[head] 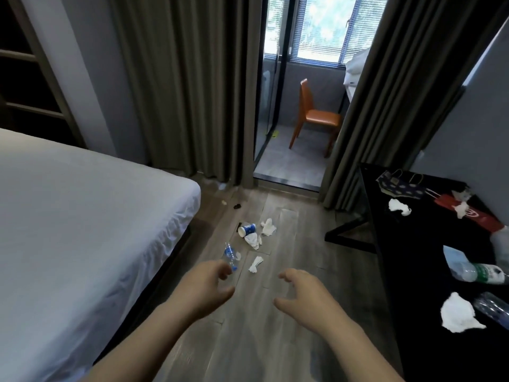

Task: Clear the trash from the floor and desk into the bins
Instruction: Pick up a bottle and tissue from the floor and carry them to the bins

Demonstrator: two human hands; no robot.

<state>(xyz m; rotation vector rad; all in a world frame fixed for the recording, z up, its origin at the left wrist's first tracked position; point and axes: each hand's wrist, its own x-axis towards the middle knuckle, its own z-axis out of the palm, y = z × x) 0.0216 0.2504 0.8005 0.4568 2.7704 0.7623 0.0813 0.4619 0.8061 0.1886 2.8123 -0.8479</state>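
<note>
Wood floor (303,244) lane between bed (82,230) and desk (413,257) holds bottle (230,256), tissues (268,226).

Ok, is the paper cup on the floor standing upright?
No, the blue and white paper cup lies on its side on the wooden floor, beside crumpled tissues.

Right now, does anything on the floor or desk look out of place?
Yes. Litter on the floor: a cup tipped on its side, a bottle lying flat, crumpled tissues. On the desk, paper wads, toppled bottles and flattened bags.
</note>
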